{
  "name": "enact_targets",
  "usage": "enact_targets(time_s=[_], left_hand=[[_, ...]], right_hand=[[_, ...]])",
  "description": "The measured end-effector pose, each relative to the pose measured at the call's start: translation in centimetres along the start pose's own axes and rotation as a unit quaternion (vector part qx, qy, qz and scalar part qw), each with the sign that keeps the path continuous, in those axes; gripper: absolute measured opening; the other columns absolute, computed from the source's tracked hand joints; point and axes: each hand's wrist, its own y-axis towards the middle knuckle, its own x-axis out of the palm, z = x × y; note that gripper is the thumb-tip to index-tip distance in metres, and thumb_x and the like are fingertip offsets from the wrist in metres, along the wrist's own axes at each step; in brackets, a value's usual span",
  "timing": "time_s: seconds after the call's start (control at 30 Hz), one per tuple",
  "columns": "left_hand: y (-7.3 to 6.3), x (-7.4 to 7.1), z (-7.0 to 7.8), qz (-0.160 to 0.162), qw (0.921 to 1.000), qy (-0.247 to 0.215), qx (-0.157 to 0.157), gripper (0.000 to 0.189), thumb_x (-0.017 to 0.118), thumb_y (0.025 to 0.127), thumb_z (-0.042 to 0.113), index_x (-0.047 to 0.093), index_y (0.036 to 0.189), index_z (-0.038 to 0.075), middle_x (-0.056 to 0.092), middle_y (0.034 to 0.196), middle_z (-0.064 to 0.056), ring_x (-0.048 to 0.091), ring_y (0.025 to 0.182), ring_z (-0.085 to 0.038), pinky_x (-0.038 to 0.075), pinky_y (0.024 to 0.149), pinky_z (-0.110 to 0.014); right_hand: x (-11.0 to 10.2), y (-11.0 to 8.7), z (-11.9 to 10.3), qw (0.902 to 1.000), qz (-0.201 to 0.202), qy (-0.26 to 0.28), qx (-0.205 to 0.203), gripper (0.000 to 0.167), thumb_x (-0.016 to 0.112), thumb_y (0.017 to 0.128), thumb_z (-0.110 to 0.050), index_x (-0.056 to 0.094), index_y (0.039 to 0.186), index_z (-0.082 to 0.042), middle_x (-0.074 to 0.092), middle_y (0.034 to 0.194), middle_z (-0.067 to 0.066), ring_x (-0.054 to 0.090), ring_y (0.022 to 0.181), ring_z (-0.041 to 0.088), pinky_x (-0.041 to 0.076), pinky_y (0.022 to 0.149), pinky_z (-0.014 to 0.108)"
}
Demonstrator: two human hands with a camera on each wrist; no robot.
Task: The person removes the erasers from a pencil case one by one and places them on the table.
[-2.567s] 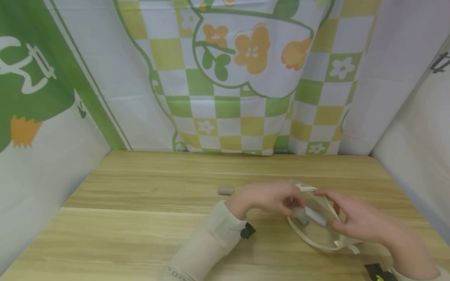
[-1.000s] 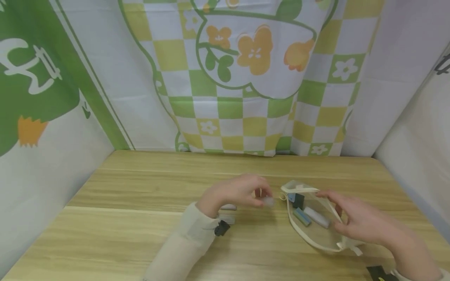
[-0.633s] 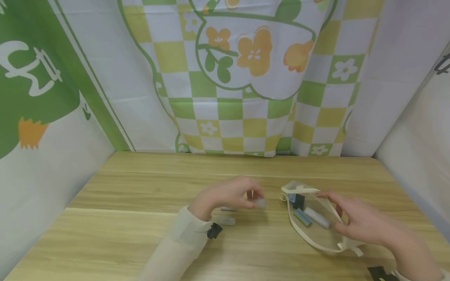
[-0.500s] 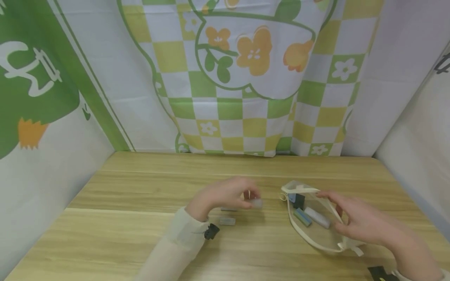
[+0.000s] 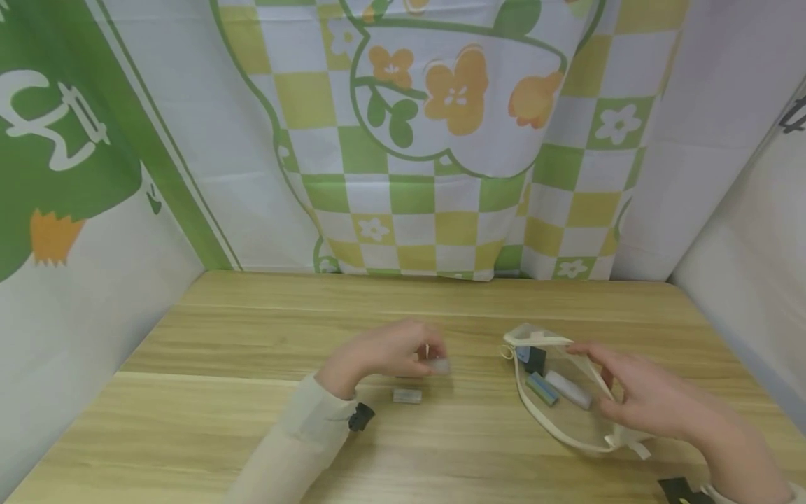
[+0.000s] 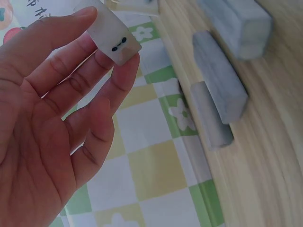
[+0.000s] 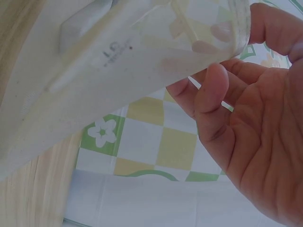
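Note:
My left hand (image 5: pixel 387 350) pinches a small white block (image 6: pixel 111 35) with a tiny printed face between thumb and fingertips, above the table. A pale wrapped block (image 5: pixel 407 396) lies just below that hand; in the left wrist view a grey-white block (image 6: pixel 220 78) lies among others. My right hand (image 5: pixel 648 385) grips the rim of a translucent pouch (image 5: pixel 554 437) with cream trim, its mouth spread wide. Inside the pouch sit a white rounded bar (image 5: pixel 568 390), a blue-green striped block (image 5: pixel 541 389) and a dark and blue piece (image 5: pixel 534 359).
The wooden table (image 5: pixel 252 329) runs back to a checkered, flowered cloth (image 5: pixel 409 196). White cloth walls (image 5: pixel 755 231) stand on both sides. A cream pull loop (image 5: pixel 506 352) hangs at the pouch's left corner.
My left hand has come out of the pouch's mouth and moved left across the table, carrying the small white block. My right hand stays on the pouch's rim.

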Motion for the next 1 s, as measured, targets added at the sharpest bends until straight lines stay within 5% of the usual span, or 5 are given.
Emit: enact_targets(time_s=[0.43,0.77,1.0], left_hand=[[-2.1,0.3,-0.9,0.005,0.9993,-0.004,-0.037,0.02,0.071,0.087,0.012,0.072,0.106,0.01,0.07,0.102,0.001,0.062,0.089,-0.011,0.051,0.08,-0.022],[-3.0,0.1,-1.4,0.018,0.9997,0.008,-0.014,0.007,0.069,0.091,0.015,0.072,0.096,0.012,0.068,0.094,0.002,0.061,0.084,-0.009,0.053,0.078,-0.024],[-3.8,0.0,-1.7,0.026,0.9993,0.0,-0.027,0.018,0.071,0.087,0.012,0.073,0.104,0.01,0.07,0.098,0.002,0.061,0.085,-0.008,0.053,0.079,-0.024]], right_hand=[[0.0,0.1,-0.1,0.9998,-0.014,0.011,0.003,0.072,0.069,0.082,-0.004,0.039,0.147,-0.009,0.05,0.083,0.0,0.036,0.048,-0.002,0.039,0.044,0.022],[0.1,0.2,0.0,0.9999,-0.01,0.006,0.003,0.071,0.068,0.081,-0.003,0.04,0.146,-0.008,0.05,0.085,0.001,0.036,0.05,-0.002,0.039,0.045,0.022],[0.1,0.1,0.0,1.0,-0.004,0.003,0.002,0.072,0.069,0.081,-0.004,0.04,0.146,-0.008,0.052,0.086,0.001,0.038,0.053,-0.001,0.039,0.046,0.022]])
